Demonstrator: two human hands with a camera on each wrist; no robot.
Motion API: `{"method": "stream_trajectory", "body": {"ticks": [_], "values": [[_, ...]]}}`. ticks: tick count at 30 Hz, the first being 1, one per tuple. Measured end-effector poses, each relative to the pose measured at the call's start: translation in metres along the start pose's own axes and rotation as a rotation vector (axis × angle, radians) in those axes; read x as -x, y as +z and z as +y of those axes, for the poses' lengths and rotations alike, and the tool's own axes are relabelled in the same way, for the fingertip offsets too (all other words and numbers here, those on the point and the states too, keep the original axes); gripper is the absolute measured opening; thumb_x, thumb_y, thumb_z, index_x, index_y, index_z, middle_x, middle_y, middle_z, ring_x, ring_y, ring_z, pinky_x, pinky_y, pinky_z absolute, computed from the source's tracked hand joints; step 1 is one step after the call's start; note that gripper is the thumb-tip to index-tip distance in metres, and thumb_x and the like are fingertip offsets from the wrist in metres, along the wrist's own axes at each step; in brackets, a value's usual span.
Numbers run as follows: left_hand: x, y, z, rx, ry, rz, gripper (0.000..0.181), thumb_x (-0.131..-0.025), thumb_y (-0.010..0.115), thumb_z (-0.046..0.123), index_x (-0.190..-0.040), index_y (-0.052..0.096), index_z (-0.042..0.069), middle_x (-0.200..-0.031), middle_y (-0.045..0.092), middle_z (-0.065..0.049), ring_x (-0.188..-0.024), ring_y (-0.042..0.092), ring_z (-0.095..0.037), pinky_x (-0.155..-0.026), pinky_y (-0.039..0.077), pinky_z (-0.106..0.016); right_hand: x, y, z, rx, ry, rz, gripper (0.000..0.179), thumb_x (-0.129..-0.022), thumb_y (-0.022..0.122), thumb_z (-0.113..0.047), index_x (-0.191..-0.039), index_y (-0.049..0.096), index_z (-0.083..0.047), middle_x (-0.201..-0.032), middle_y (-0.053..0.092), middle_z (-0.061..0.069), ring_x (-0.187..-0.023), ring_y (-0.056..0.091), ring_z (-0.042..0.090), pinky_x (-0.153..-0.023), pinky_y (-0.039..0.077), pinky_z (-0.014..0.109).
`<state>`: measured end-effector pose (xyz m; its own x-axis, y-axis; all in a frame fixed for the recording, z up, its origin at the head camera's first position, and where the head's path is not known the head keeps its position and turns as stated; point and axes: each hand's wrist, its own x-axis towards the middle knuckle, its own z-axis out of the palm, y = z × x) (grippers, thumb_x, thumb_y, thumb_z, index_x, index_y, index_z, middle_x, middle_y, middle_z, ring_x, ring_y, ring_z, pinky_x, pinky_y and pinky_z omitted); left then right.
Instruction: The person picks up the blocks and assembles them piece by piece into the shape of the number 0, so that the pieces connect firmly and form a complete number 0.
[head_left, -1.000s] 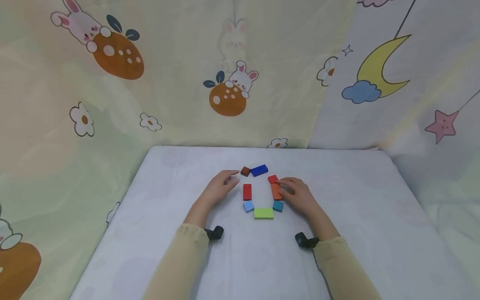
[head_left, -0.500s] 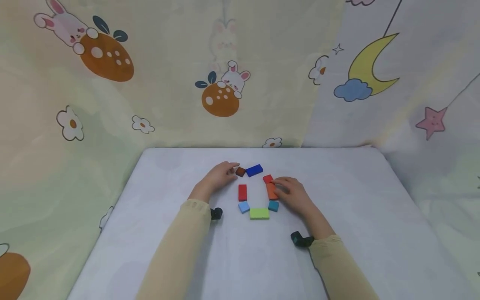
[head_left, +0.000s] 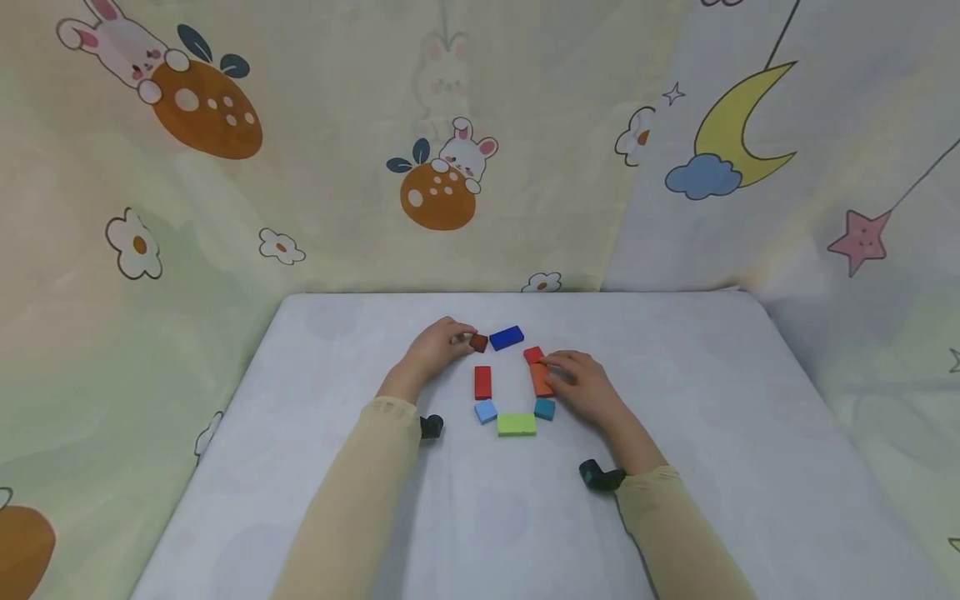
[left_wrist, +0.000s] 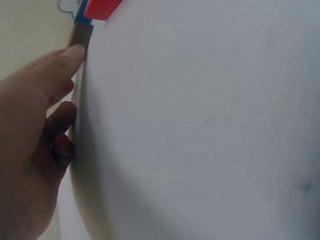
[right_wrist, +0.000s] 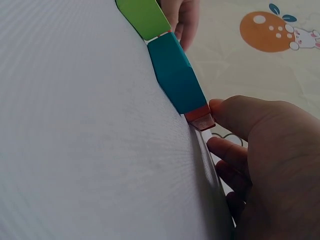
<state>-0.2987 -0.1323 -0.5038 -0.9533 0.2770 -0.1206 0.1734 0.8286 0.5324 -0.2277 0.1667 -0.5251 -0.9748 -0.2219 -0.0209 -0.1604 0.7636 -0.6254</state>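
My left hand (head_left: 433, 348) pinches a small brown block (head_left: 478, 342) with thumb and index finger, at the far left of a loose ring of coloured blocks. In the left wrist view the thumb tip presses on the brown block (left_wrist: 82, 36). My right hand (head_left: 588, 385) rests at the ring's right side, its loosely bent fingers beside an orange block (head_left: 540, 381) and a small red block (head_left: 533, 355). In the right wrist view the thumb touches the end of the orange block (right_wrist: 200, 118). A dark blue block (head_left: 507, 337) lies just right of the brown one, with a narrow gap.
A red oblong block (head_left: 482, 382), a light blue block (head_left: 486, 411), a green block (head_left: 517, 425) and a teal block (head_left: 544, 408) form the left and near sides. All lie on a white-covered table (head_left: 510, 525). A patterned cloth (head_left: 330, 150) hangs behind.
My left hand has reached forward to the brown block and taken hold of it; a small gap now separates that block from the dark blue one. The right hand stays by the orange block.
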Motion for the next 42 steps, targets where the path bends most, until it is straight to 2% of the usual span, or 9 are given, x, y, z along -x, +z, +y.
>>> {"method": "stream_trajectory", "body": {"ticks": [10, 16, 22, 26, 29, 33, 37, 42], "values": [[0.011, -0.006, 0.004, 0.107, 0.034, -0.05, 0.03, -0.092, 0.07, 0.036, -0.121, 0.067, 0.037, -0.122, 0.057, 0.006, -0.116, 0.053, -0.018, -0.107, 0.044, -0.044, -0.001, -0.002, 0.0, 0.005, -0.012, -0.001, 0.04, -0.097, 0.061, -0.033, -0.137, 0.058, -0.027, -0.146, 0.049, 0.006, -0.141, 0.036, 0.033, -0.115, 0.03, 0.061], [0.013, -0.004, 0.008, 0.085, 0.027, -0.082, 0.028, -0.092, 0.069, 0.038, -0.121, 0.067, 0.039, -0.122, 0.055, 0.007, -0.116, 0.052, -0.016, -0.104, 0.047, -0.043, -0.002, -0.002, -0.001, 0.0, -0.017, -0.001, 0.041, -0.097, 0.061, -0.033, -0.137, 0.058, -0.028, -0.146, 0.049, 0.006, -0.141, 0.035, 0.033, -0.114, 0.03, 0.061], [0.014, -0.004, 0.004, 0.045, 0.038, -0.097, 0.031, -0.094, 0.067, 0.037, -0.125, 0.065, 0.04, -0.125, 0.054, 0.006, -0.117, 0.052, -0.016, -0.103, 0.048, -0.041, -0.004, -0.001, -0.002, -0.01, -0.021, 0.001, 0.04, -0.096, 0.062, -0.033, -0.136, 0.059, -0.028, -0.145, 0.05, 0.005, -0.141, 0.036, 0.032, -0.115, 0.03, 0.061], [0.017, -0.005, 0.0, 0.059, 0.016, -0.114, 0.04, -0.094, 0.065, 0.04, -0.133, 0.057, 0.045, -0.134, 0.052, 0.007, -0.122, 0.051, -0.017, -0.105, 0.047, -0.043, -0.005, -0.001, -0.003, -0.013, -0.027, -0.004, 0.04, -0.097, 0.061, -0.032, -0.137, 0.058, -0.028, -0.146, 0.049, 0.006, -0.141, 0.035, 0.032, -0.115, 0.029, 0.062], [0.02, -0.005, -0.003, 0.09, 0.008, -0.1, 0.041, -0.097, 0.061, 0.04, -0.137, 0.054, 0.043, -0.139, 0.051, 0.006, -0.126, 0.052, -0.019, -0.108, 0.046, -0.045, -0.005, 0.0, -0.004, -0.009, -0.024, -0.003, 0.04, -0.096, 0.062, -0.032, -0.136, 0.059, -0.027, -0.145, 0.05, 0.006, -0.141, 0.035, 0.033, -0.115, 0.028, 0.062], [0.031, -0.002, -0.002, 0.143, 0.023, -0.042, 0.037, -0.1, 0.055, 0.039, -0.137, 0.058, 0.035, -0.141, 0.053, 0.001, -0.132, 0.05, -0.022, -0.112, 0.041, -0.046, -0.005, 0.001, -0.003, 0.008, -0.026, 0.008, 0.04, -0.095, 0.064, -0.032, -0.135, 0.06, -0.027, -0.144, 0.051, 0.006, -0.141, 0.037, 0.032, -0.115, 0.029, 0.06], [0.049, 0.005, 0.004, 0.204, 0.035, 0.006, 0.037, -0.101, 0.054, 0.038, -0.137, 0.058, 0.03, -0.146, 0.05, 0.001, -0.14, 0.044, -0.023, -0.115, 0.037, -0.048, -0.005, 0.001, -0.001, 0.012, -0.03, 0.002, 0.04, -0.096, 0.064, -0.031, -0.135, 0.059, -0.026, -0.144, 0.051, 0.006, -0.14, 0.037, 0.032, -0.115, 0.029, 0.06], [0.07, 0.02, 0.011, 0.227, 0.043, 0.009, 0.043, -0.1, 0.055, 0.041, -0.141, 0.054, 0.03, -0.153, 0.044, 0.003, -0.145, 0.037, -0.023, -0.117, 0.033, -0.051, -0.002, 0.0, 0.0, 0.008, -0.018, -0.001, 0.04, -0.096, 0.064, -0.031, -0.135, 0.059, -0.026, -0.145, 0.051, 0.007, -0.14, 0.037, 0.033, -0.115, 0.029, 0.061]]}}
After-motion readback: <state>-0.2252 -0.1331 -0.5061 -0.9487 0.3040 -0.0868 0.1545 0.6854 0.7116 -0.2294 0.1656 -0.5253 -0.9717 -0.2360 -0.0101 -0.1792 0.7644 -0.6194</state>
